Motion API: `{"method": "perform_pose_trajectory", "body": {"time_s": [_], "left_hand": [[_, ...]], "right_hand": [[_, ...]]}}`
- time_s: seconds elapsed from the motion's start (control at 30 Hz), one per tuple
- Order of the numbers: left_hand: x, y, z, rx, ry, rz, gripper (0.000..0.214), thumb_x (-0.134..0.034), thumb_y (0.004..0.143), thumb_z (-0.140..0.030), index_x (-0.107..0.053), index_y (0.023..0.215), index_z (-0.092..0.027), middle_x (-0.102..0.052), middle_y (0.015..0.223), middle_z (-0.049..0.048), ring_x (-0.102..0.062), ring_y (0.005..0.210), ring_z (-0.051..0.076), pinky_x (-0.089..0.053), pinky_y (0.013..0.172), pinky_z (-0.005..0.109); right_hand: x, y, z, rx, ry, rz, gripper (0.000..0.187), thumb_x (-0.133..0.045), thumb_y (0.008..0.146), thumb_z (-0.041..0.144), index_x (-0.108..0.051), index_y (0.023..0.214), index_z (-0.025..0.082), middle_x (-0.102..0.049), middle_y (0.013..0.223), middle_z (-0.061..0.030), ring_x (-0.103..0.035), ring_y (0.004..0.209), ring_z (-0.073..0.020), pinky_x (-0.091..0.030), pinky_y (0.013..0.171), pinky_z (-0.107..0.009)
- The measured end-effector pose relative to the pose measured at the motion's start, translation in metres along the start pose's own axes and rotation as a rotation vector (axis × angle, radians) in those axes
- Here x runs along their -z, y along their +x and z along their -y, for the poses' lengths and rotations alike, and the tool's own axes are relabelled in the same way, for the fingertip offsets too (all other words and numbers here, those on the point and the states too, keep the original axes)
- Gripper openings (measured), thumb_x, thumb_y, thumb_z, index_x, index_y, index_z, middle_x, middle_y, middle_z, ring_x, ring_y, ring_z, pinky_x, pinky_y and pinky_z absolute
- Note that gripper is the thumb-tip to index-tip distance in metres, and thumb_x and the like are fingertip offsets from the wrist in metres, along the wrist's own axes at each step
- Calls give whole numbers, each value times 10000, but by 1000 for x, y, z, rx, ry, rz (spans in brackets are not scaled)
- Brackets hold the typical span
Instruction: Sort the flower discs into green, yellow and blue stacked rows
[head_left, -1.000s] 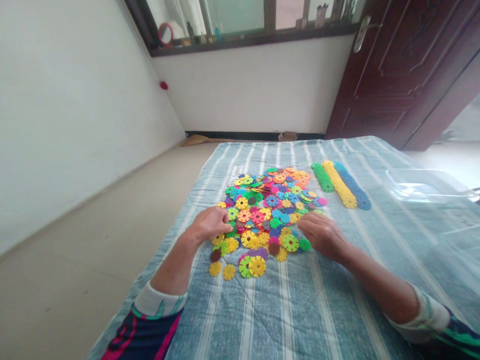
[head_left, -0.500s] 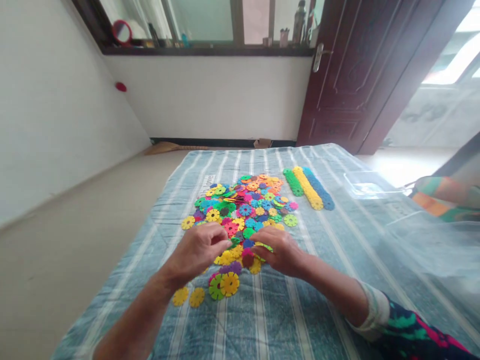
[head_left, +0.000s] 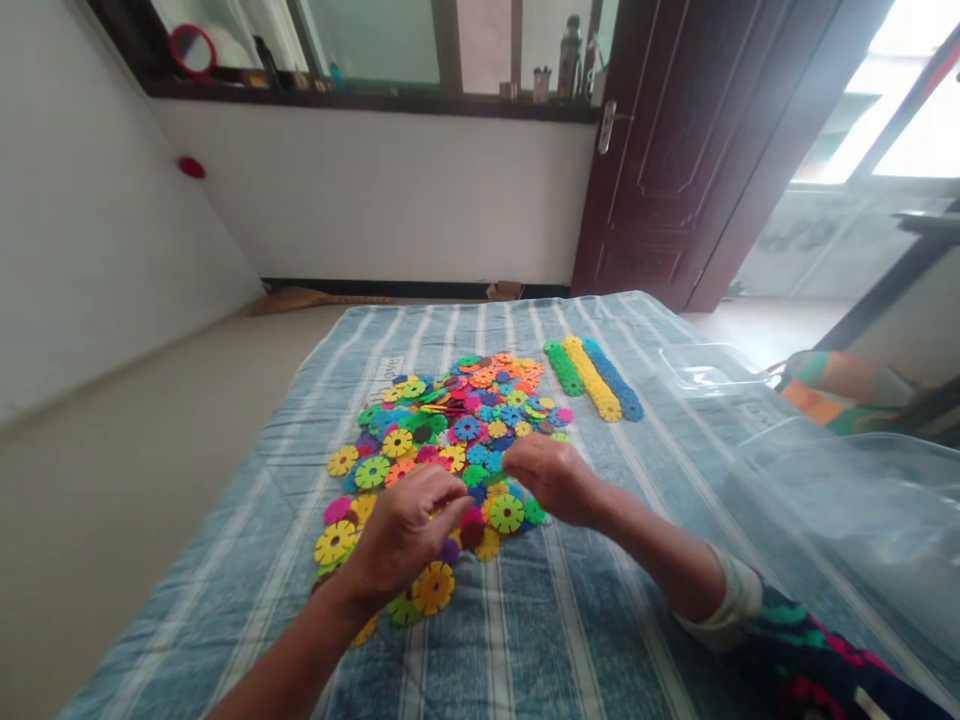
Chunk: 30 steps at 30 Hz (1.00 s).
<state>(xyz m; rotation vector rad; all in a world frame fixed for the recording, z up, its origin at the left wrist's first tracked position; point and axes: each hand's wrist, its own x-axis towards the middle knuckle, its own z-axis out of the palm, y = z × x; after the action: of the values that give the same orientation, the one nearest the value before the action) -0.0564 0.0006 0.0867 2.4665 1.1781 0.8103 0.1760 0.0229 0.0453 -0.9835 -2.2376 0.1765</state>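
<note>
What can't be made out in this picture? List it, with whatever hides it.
All in the head view:
Lower multicoloured flower-shaped plastic discs: covered by upper ones and by the bare left hand.
What the left hand holds, if anything: hidden by its own curl.
Whether the bare right hand pinches a disc: blurred.
Large clear plastic box's far end: cut off by the right edge.
Dark printed lettering: too small to read fully.

The right hand (head_left: 551,475) was bare, as was the right forearm (head_left: 652,550) behind it. Farther back from that hand sat a pale, off-white cuff (head_left: 729,605), leading into a dark navy sleeve (head_left: 806,640) with green blotches near the cuff and pinkish-red patches beyond. Behind the left hand (head_left: 409,525), also bare, the left forearm (head_left: 300,640) showed uncovered to the view's edge.
</note>
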Motion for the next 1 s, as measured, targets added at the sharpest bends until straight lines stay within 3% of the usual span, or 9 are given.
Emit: {"method": "perform_pose_trajectory", "body": {"time_s": [0.2,0.3,0.4,0.73,0.87,1.0], "left_hand": [[0,1,15,6,119,-72,266,-494,914,-280,-642,712,-191,-670,731,36,-607,727,160,-467,682,266],[-4,0,20,-44,164,-66,249,-496,910,-249,-632,709,-190,-672,722,30,-611,707,155,-462,673,260],[-8,-1,23,-85,204,-72,245,-493,913,-230,-624,709,-189,-667,708,25,-610,700,153,-455,667,257],[-10,-1,29,-136,263,-87,246,-492,924,-214,-617,715,-181,-652,697,21,-599,682,154,-447,637,257],[-11,-2,34,-139,285,-111,242,-502,926,-211,-618,716,-176,-638,690,21,-593,675,155,-449,637,260],[-13,-3,39,-126,292,-124,213,-524,919,-197,-626,733,-173,-634,704,25,-596,693,159,-458,648,262]], "right_hand": [[55,12,-89,-406,-391,3,263,-450,952,165,-692,848,176,-652,895,-76,-573,881,-189,-394,748,-279],[67,15,-121,-509,-493,96,277,-441,954,179,-716,924,171,-662,962,-93,-580,923,-203,-370,735,-276],[67,19,-136,-528,-536,175,300,-427,950,177,-727,947,170,-668,980,-97,-580,902,-201,-345,696,-277],[67,27,-140,-538,-563,192,301,-447,938,185,-742,886,153,-677,984,-112,-583,896,-210,-336,688,-296],[61,22,-126,-515,-582,136,284,-450,945,187,-733,937,157,-678,985,-111,-577,911,-214,-357,742,-294],[44,14,-101,-387,-527,68,303,-449,956,188,-714,810,179,-671,874,-84,-567,836,-197,-354,709,-288]]}}
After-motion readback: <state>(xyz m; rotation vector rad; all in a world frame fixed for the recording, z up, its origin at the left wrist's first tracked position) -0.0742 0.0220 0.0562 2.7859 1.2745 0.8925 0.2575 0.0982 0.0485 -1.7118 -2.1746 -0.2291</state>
